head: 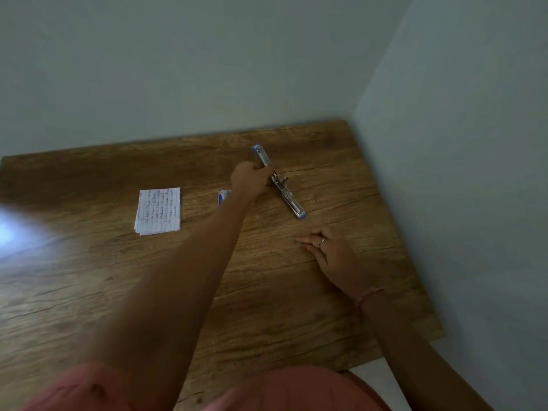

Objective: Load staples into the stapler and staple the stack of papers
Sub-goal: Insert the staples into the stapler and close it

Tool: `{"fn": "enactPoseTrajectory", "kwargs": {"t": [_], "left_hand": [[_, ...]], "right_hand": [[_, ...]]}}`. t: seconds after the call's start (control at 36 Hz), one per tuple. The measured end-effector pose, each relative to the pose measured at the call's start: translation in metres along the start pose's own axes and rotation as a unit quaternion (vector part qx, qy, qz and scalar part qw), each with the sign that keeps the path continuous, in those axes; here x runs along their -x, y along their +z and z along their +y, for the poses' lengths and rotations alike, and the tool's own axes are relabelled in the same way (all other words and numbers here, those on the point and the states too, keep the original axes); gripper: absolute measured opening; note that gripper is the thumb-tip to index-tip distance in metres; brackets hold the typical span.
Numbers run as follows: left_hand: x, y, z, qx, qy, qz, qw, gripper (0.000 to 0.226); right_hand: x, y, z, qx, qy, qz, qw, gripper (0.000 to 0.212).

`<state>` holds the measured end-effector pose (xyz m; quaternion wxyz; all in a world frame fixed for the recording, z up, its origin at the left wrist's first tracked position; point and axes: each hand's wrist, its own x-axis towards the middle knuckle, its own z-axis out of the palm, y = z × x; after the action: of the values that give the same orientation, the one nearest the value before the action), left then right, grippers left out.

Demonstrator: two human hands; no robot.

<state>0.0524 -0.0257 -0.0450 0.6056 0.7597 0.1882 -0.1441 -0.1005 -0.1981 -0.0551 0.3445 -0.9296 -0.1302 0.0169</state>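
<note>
Left hand point(250, 180) grips the blue and silver metal stapler point(278, 181), lying fully opened on the brown wooden table point(89, 277). Right hand point(329, 250) rests flat, holding nothing. Staples may jam if the hinge snaps closed.

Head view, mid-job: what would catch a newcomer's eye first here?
Probably the blue and silver metal stapler, swung fully open and lying flat near the far right of the brown wooden table, with the left hand reaching across to it. Next, the small stack of lined, handwritten white papers lying alone to the left, and the right hand resting flat on the table nearer the person.
</note>
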Motion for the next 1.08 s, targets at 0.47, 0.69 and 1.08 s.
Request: {"fn": "enactPoseTrajectory", "kwargs": {"t": [0.47,0.69,1.08], "left_hand": [[0.054,-0.007,-0.008,0.437,-0.059,-0.034,0.897,0.019],[0.06,-0.018,-0.014,0.482,-0.115,-0.023,0.868,0.015],[0.078,-0.021,-0.032,0.458,-0.141,-0.013,0.878,0.04]], "right_hand": [[0.0,-0.011,0.004,-0.042,0.039,-0.05,0.997,0.03],[-0.007,-0.007,0.002,-0.002,0.019,-0.037,0.999,0.022],[0.008,-0.002,0.002,-0.096,0.075,0.052,0.991,0.009]]}}
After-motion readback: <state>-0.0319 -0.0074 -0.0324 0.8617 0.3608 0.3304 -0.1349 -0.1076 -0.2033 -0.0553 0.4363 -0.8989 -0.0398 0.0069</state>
